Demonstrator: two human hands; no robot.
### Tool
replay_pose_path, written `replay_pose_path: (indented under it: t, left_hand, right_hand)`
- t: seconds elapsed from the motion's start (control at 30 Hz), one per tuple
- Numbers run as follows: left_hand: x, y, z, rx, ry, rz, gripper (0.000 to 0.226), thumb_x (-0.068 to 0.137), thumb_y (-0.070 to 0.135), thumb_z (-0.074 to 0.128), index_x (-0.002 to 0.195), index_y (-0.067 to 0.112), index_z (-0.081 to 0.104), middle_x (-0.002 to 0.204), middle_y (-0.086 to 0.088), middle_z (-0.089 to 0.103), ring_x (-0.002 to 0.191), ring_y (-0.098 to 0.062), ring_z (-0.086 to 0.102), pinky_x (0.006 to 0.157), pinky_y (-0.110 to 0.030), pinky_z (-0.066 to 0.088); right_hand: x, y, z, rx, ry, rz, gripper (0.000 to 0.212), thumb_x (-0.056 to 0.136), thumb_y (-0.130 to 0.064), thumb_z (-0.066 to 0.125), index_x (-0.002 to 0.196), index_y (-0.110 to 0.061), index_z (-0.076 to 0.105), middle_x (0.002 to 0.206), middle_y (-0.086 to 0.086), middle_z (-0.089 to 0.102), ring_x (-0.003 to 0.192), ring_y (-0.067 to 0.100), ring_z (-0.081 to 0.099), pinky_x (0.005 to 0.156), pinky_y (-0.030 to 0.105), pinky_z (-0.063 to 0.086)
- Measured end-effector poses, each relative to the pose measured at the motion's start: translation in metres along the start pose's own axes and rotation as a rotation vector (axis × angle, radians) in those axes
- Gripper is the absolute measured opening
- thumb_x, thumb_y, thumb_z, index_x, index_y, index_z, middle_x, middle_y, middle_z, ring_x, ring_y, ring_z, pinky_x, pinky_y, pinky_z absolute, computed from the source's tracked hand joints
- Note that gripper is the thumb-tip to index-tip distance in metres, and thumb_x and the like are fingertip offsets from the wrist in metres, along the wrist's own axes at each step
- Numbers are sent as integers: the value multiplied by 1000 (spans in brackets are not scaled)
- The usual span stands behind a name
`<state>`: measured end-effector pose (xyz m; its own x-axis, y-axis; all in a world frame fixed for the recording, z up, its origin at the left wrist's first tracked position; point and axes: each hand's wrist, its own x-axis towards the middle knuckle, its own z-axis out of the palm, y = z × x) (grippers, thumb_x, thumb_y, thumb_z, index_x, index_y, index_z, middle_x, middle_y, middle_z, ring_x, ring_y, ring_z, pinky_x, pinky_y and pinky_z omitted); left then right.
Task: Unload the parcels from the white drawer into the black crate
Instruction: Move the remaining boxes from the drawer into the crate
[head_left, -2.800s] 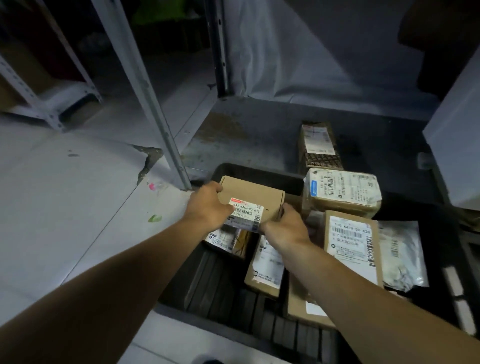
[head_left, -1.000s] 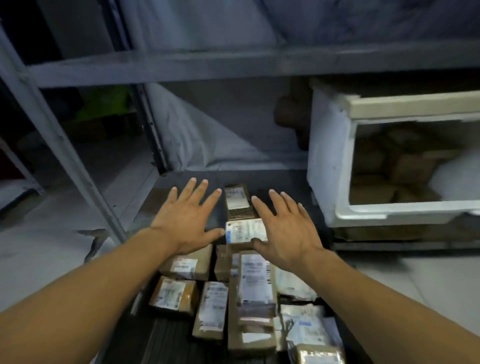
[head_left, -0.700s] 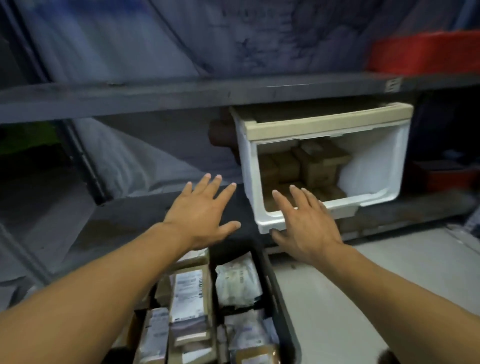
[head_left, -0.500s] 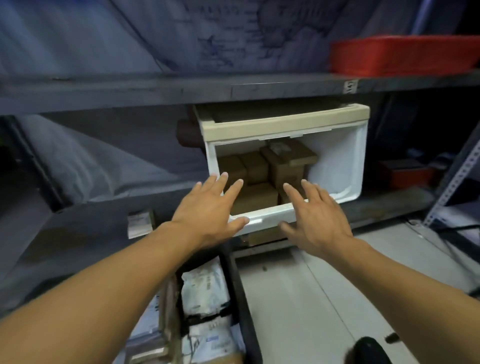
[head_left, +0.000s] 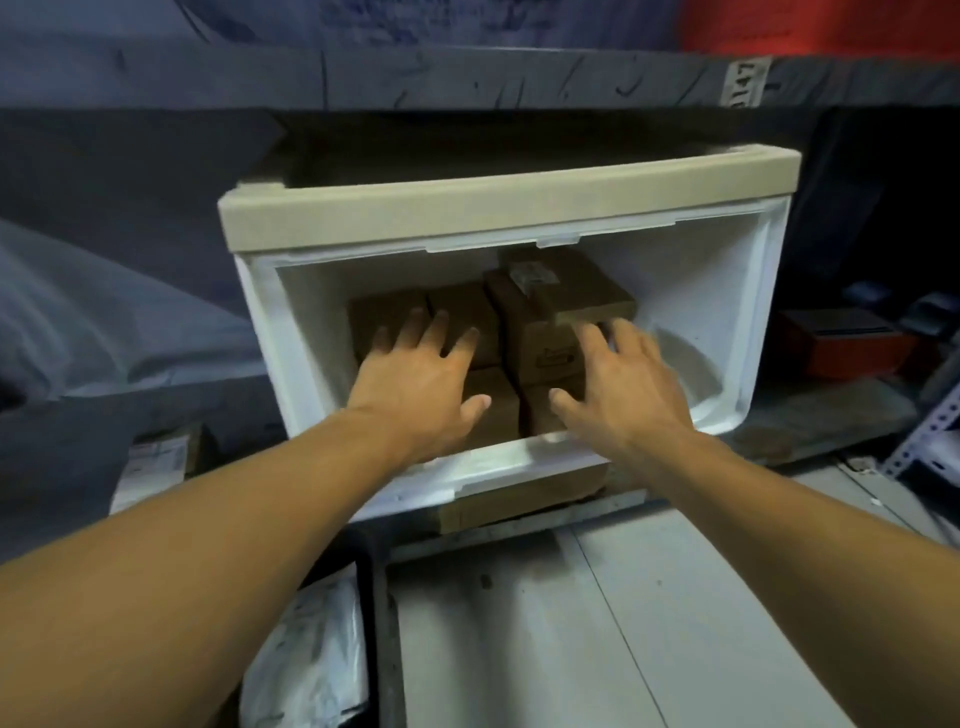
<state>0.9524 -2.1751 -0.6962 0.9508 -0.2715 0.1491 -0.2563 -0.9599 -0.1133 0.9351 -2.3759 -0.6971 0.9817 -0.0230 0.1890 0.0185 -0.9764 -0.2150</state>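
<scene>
Black crate (head_left: 382, 623) at lower left, bagged parcels (head_left: 311, 654) inside; left hand (head_left: 421, 374) in the white drawer (head_left: 509, 208) under the shelf edge, fingers spread, gripping nothing, over brown boxes (head_left: 545, 322); right hand (head_left: 623, 384) beside it, fingers likewise spread and loose.

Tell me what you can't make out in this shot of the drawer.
Head view:
- Boxes farther back in the white drawer: hidden by the front ones, count unknown.
- Black crate: cut off by the bottom edge.
- Box labels: blurred, unreadable.
- Left hand and right hand: contact with boxes unclear.
</scene>
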Motion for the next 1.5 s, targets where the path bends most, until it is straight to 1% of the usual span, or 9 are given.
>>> replay_pose_path:
  t: [0.27,0.4,0.53,0.8,1.0,1.07,1.13,1.27,1.5]
  left_hand:
    - [78,25,14,-146,-25,-38,71,99,57,47,158,32,18,164,-5,24,150,-34,22,116,-50,30]
    - [108,39,20,-184,-86,36,63,100,49,50,157,31,27,155,-8,39,140,-36,38,105,-45,43]
    - [122,48,26,-218,-148,68,56,101,36,52,154,33,34,152,-7,41,137,-36,41,104,-44,45]
    - [129,47,30,-294,-155,50,45,100,33,55,144,27,49,140,-8,56,126,-32,54,101,-43,49]
    - [109,41,17,-373,-127,-164,32,107,28,40,130,17,60,130,-11,61,112,-31,60,78,-32,41]
    - [96,38,7,-542,-56,-365,33,108,23,39,129,12,62,125,-15,63,106,-32,61,80,-35,45]
    - [85,32,0,-966,34,-610,34,107,22,39,125,7,64,118,-15,67,99,-32,65,79,-39,54]
    - [59,24,-25,-1833,-7,-803,29,109,31,41,107,13,64,88,-11,72,63,-24,72,48,-33,57]
    - [-4,15,-60,-1852,-201,-690,17,95,23,67,109,13,65,84,-12,75,73,-18,69,47,-22,54]
  right_hand:
    - [75,43,22,-102,50,-89,73,90,-27,64,154,-33,29,154,9,33,141,38,32,106,48,43]
    - [116,57,32,-181,77,-157,89,86,-21,67,161,-30,19,162,7,29,147,37,26,117,50,33]
    - [140,59,41,-232,61,-177,81,87,-20,67,158,-28,28,162,5,30,148,35,27,119,49,31]
    - [139,59,28,-321,192,-189,52,101,-24,54,151,-26,40,151,8,42,130,36,49,87,44,49]
    - [103,84,16,-103,459,-278,42,75,-10,80,116,-9,68,111,19,62,93,44,62,59,40,53]
    - [88,86,6,-32,509,-328,39,73,-3,83,108,-6,67,107,21,60,90,45,62,57,40,51]
    - [71,85,-4,23,534,-399,39,70,3,85,103,-4,65,102,21,57,84,40,60,57,33,41]
    - [34,83,-27,114,484,-480,49,65,3,92,102,-6,61,107,13,55,82,19,50,65,25,37]
    - [-50,56,-65,178,362,-424,51,74,3,85,115,-10,60,127,11,52,108,32,58,73,35,58]
